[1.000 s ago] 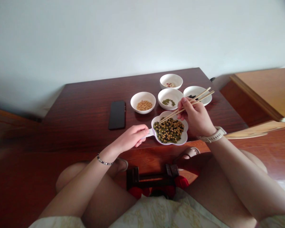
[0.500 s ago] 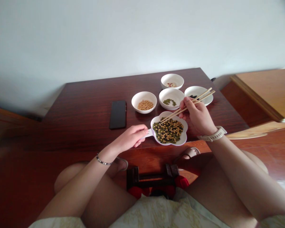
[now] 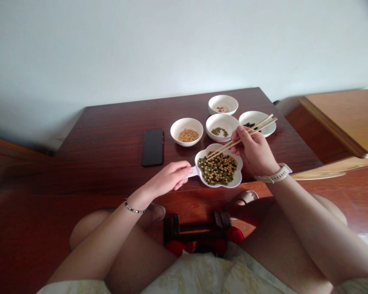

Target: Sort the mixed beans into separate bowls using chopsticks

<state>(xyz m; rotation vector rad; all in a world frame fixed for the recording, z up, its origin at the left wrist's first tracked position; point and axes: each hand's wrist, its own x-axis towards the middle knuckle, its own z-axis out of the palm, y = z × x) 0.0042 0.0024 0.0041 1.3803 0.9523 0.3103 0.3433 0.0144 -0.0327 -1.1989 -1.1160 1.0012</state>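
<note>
From my remote seat, I see the phone (image 3: 152, 148) lying flat on the table (image 3: 116, 134), near the left hand (image 3: 168, 176). That hand is wrapped round the handle (image 3: 194, 172) of the flower-shaped dish (image 3: 239, 163), which sits at the table's front edge. I can't tell whether it overhangs; if so, a downward press on the handle could tip it and spill the mixed beans (image 3: 219, 169). The bowl of yellow beans (image 3: 184, 122) stands just beyond. The chopsticks (image 3: 223, 150) reach in at the dish's left side, tips close together; I cannot tell whether they pinch a bean. A round bean could roll out under uneven pressure. The right hand (image 3: 256, 152) is closed around the sticks; their back ends cross in front of the right-hand bowl (image 3: 268, 131), so a careless swing could knock its rim.
</note>
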